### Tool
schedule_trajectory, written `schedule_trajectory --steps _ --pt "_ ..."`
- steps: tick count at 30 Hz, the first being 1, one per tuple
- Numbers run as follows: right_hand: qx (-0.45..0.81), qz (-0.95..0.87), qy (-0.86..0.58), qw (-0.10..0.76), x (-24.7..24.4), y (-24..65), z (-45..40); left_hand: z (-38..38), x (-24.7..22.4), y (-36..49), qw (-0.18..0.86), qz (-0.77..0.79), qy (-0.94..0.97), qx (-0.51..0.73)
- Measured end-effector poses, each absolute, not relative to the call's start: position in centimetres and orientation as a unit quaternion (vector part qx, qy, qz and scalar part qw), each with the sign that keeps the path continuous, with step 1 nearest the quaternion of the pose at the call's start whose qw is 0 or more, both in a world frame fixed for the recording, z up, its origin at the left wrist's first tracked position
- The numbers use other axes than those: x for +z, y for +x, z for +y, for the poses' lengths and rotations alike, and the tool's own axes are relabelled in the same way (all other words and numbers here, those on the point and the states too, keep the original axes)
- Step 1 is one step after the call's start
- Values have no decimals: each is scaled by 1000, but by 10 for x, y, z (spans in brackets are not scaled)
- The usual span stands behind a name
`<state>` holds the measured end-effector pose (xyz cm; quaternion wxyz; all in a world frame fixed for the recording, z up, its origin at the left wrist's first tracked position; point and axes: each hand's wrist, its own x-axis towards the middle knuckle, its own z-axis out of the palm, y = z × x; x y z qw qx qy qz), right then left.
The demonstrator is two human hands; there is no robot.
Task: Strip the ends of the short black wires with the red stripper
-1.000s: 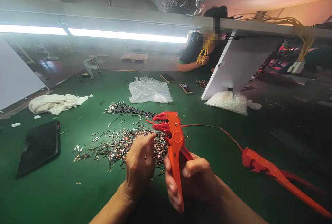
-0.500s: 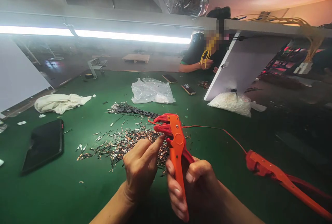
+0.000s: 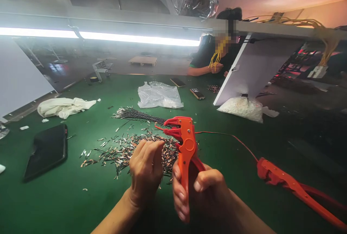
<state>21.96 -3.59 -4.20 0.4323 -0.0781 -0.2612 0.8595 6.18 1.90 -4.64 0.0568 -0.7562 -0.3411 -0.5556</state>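
My right hand (image 3: 210,185) is wrapped round the handles of an orange-red wire stripper (image 3: 186,147), held upright with its jaws to the left. A thin red strip (image 3: 159,128) pokes out at the jaws. To the left, my left hand (image 3: 145,165) is raised with its fingers curled together, apart from the tool; whatever they may hold is hidden. Behind that hand lies a pile of short dark wire pieces with coppery ends (image 3: 121,154). A bundle of black wires (image 3: 135,114) with silvery tips lies just beyond the pile.
A second orange hand tool (image 3: 287,180) lies at the right, with a thin red line (image 3: 233,135) leading toward it. Around the green table are a black phone (image 3: 47,151), white cloth (image 3: 65,107), plastic bag (image 3: 158,95) and bag of white pieces (image 3: 241,108). A person (image 3: 204,59) holds yellow wires opposite.
My left hand has drawn back left from the stripper's jaws, its index finger no longer touching them. The stripper in my right hand has shifted slightly right and up.
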Motion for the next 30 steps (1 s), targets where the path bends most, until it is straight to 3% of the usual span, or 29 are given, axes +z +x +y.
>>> schedule_trajectory --steps 6,9,13,18,24,30 --pt "798 -352 -150 465 -36 224 -34 13 -44 63 38 -328 -758 -562" --pt "705 -400 -275 517 -40 227 -35 6 -43 67 21 -324 -774 -543" --pt "605 -404 -396 560 -47 231 -34 3 -44 71 -66 -335 -837 -427" --pt "654 -305 -419 551 -39 221 -31 4 -53 75 -86 -372 -883 -274" --pt "679 -293 -382 554 -28 214 -30 4 -63 77 -77 -379 -888 -250" --pt "686 -269 -390 552 -29 225 -26 12 -48 68 -159 -345 -888 -260"
